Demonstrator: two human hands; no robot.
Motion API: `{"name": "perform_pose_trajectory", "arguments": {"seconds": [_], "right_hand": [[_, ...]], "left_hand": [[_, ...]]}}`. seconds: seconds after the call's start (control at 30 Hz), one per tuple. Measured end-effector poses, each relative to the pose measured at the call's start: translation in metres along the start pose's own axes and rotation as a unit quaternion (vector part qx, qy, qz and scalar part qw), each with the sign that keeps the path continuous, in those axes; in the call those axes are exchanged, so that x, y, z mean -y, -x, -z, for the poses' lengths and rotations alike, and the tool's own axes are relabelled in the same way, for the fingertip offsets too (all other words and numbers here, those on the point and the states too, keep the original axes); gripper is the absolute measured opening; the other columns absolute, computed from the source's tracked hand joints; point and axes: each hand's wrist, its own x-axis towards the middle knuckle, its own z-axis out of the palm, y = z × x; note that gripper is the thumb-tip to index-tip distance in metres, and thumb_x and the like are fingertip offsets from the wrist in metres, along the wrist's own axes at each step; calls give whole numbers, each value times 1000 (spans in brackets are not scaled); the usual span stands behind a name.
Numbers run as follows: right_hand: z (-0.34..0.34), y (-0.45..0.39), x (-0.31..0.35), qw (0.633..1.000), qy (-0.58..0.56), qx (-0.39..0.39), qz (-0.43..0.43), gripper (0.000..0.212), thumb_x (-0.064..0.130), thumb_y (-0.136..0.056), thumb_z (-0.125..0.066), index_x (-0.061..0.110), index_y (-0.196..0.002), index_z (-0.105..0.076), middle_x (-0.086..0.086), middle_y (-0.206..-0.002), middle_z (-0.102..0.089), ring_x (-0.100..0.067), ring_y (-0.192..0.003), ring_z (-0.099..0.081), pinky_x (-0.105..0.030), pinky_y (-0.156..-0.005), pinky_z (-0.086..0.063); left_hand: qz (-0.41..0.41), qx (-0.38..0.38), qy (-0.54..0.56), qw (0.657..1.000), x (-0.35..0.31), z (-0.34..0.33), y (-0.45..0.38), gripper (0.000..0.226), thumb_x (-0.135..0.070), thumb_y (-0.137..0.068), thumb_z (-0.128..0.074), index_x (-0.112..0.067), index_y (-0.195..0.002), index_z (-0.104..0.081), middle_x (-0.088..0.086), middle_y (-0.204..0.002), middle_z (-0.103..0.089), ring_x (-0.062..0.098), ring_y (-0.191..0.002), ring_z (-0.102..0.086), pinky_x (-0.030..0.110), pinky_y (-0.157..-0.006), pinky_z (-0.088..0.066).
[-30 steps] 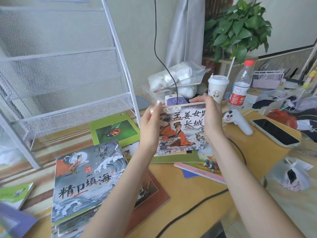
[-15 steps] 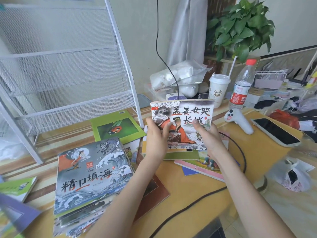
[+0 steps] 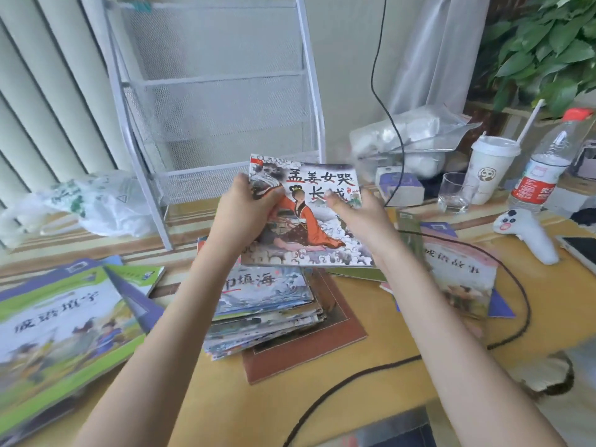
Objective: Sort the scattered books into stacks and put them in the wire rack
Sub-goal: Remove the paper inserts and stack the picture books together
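Observation:
Both hands hold a picture book (image 3: pixel 309 217) showing a figure in an orange robe, tilted just above a stack of wave-cover books (image 3: pixel 267 304). My left hand (image 3: pixel 245 211) grips its left edge, thumb on the cover. My right hand (image 3: pixel 354 214) holds its right side, thumb on the cover. The stack sits on a brown book (image 3: pixel 306 346). The white wire rack (image 3: pixel 219 101) stands behind, its mesh shelves holding nothing. More books lie at the left (image 3: pixel 61 321) and right (image 3: pixel 458 275).
A black cable (image 3: pixel 380 375) crosses the wooden table (image 3: pixel 371 317). At the back right stand a glass (image 3: pixel 454 191), a paper cup with straw (image 3: pixel 490 169), a water bottle (image 3: pixel 541 169) and a white controller (image 3: pixel 529 233). A plastic bag (image 3: pixel 93 204) lies left of the rack.
The book has moved left and down from above the loose books to just over the wave-cover stack. The view has swung left, bringing the rack to the middle.

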Motion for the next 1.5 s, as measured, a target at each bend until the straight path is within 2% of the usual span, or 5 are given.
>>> {"name": "perform_pose_trajectory", "arguments": {"seconds": [0.47,0.63,0.8,0.97,1.5], "right_hand": [[-72,16,-38,909,410,60,42,61,74,-81,-41,14,-82,-53,0,-64,-53,-21,-60,-53,-27,-50,-33],[-69,20,-52,974,163,152,-44,67,57,-91,-46,22,-146,-33,4,-149,-36,-17,-135,-35,-37,-106,-32],[-74,24,-49,982,142,115,-39,56,46,-96,-44,16,-143,-38,-1,-147,-40,-20,-133,-40,-34,-104,-35],[-80,24,-50,977,177,107,-46,42,50,-94,-44,14,-115,-52,4,-83,-54,-12,-69,-52,-28,-58,-39],[-80,32,-50,990,5,112,-83,67,44,-93,-51,24,-148,-20,5,-155,-21,-19,-140,-26,-38,-103,-29]], "left_hand": [[102,70,-348,929,90,41,30,62,-75,-81,-42,-21,-106,-58,9,-115,-63,28,-109,-58,32,-74,-37],[74,59,-334,938,115,40,36,81,-80,-79,-31,-27,-139,-44,14,-127,-57,33,-122,-45,40,-93,-39],[202,155,19,967,109,36,41,58,-52,-91,-49,-17,-134,-36,2,-95,-64,6,-79,-65,13,-67,-50],[321,107,211,917,117,39,27,46,-32,-77,-76,-11,-111,-54,17,-100,-68,31,-82,-69,46,-80,-57],[321,37,308,895,94,26,23,51,-30,-79,-75,-6,-116,-50,15,-86,-73,27,-66,-71,38,-58,-59]]}}
